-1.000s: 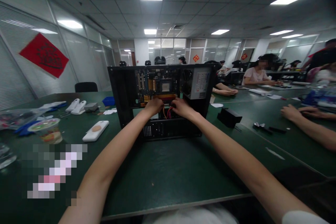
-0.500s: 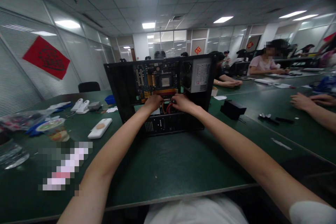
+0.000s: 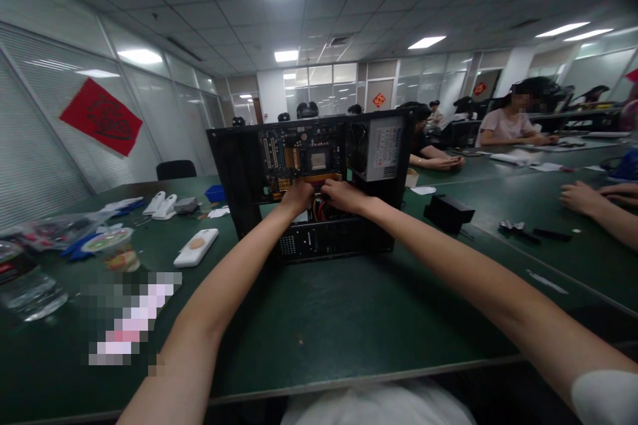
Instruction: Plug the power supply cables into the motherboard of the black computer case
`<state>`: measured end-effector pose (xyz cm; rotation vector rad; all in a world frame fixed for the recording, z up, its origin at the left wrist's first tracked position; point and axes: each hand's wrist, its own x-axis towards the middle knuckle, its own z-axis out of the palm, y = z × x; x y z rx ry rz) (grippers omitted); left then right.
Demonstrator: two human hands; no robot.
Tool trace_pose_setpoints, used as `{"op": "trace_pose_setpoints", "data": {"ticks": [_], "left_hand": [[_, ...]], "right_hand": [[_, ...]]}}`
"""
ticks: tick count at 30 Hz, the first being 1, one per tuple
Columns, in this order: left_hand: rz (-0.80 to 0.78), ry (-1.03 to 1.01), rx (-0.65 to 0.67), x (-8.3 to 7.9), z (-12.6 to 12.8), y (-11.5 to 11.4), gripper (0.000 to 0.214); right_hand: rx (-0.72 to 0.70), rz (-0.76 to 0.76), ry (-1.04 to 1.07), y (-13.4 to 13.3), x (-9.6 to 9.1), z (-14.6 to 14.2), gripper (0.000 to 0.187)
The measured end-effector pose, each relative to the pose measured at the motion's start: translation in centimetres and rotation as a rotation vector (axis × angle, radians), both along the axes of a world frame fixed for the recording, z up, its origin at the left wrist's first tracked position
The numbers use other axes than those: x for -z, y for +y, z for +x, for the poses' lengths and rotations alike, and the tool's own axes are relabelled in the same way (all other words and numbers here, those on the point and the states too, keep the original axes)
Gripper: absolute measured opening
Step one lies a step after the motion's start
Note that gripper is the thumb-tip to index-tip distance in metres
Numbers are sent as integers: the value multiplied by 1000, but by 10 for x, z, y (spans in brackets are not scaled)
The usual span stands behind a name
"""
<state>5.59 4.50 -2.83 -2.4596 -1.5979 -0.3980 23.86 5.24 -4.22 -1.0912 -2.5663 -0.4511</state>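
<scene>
An open black computer case (image 3: 229, 179) stands upright on the green table. Inside it are a motherboard (image 3: 279, 153) with a square silver processor spot in its middle, and a power supply (image 3: 385, 149) at the upper right. My left hand (image 3: 299, 196) is closed at the motherboard's lower edge, beside the yellow and orange slots. Just right of it, my right hand (image 3: 345, 195) is closed too, fingers bent at the same row of slots. Red and black cables (image 3: 323, 211) hang below and between the hands. My fingers hide whatever is in them.
On the left lie a white power bank-like block (image 3: 196, 248), a lidded cup (image 3: 117, 249), a water bottle (image 3: 32, 289) and a blue box (image 3: 214, 194). A black box-shaped part (image 3: 448, 214) sits to the right. Other people sit across and to the right.
The view has shifted slightly, so everything appears a little further right and lower. Both hands stay at the lower edge of the motherboard; my right hand sits slightly closer to the slots.
</scene>
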Motion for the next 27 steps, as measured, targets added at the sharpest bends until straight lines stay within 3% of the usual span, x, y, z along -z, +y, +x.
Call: {"op": "trace_pose_setpoints", "data": {"ticks": [7,13,21,27], "left_hand": [[37,3,90,6,-9,7,25],[27,-15,58,7,-9,5,26],[46,-41,124,10,-11,2,30],[46,-40,75,12,-12,4,28]], "right_hand": [[-66,24,-48,17,3,-7,24],[-67,33,-52,21,7,-8,24],[-43,38,-24,25,9,-13,24],[-39,29,18,27,10,-13,21]]}}
